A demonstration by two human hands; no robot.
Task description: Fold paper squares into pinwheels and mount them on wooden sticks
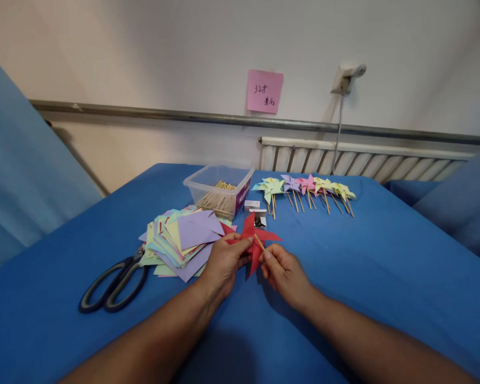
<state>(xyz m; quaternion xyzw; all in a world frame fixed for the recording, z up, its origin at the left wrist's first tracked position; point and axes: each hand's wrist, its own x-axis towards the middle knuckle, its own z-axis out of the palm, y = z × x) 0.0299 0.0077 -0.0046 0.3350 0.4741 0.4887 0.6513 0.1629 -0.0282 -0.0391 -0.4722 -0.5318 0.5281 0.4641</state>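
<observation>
A red paper pinwheel [248, 228] is pinched in my left hand [227, 260], the thumb pressed near its centre. My right hand [285, 271] grips a short wooden stick [260, 242], whose upper end lies against the pinwheel's middle. Whether the two are joined there I cannot tell. Just beyond the pinwheel, a small open box [260, 218] holds dark bits too small to make out. To the left of my left hand lies a loose pile of coloured paper sheets [180, 240], some with cut slits.
Dark-handled scissors [116, 282] lie left of the paper, blades partly under it. Behind stands a clear plastic box [224, 194] of wooden sticks, with a small white box [252, 205] beside it. Several finished pinwheels [306, 185] rest at the back right of the blue-covered table [368, 277].
</observation>
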